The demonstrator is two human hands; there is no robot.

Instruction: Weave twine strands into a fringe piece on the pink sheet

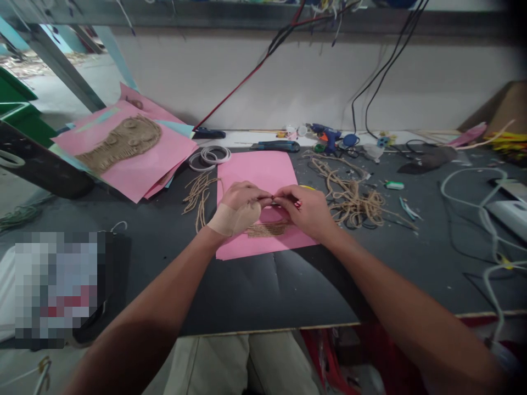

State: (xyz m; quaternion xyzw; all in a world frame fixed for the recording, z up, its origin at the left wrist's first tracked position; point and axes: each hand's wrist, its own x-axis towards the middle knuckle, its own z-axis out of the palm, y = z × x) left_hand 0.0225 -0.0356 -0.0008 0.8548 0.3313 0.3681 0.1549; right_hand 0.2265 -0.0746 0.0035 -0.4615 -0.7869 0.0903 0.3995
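Note:
A pink sheet (259,170) lies on the dark table, with a block of brown twine rows (267,230) near its lower part. Over the sheet, my left hand (241,206) and my right hand (304,208) meet fingertip to fingertip. Both hands are closed in a pinch; what sits between the fingertips is too small to make out. A pale wrap covers the left wrist and the base of the thumb. Just right of the sheet is a tangled heap of twine (358,206); shorter twine pieces (200,197) lie to its left.
Pink sheets with a twine shape (132,137) are stacked at the left. Behind the sheet are tape rings (209,157), a utility knife (276,146) and a blue glue gun (329,137). White cable (486,214) loops at the right. A pixelated object (57,285) lies front left.

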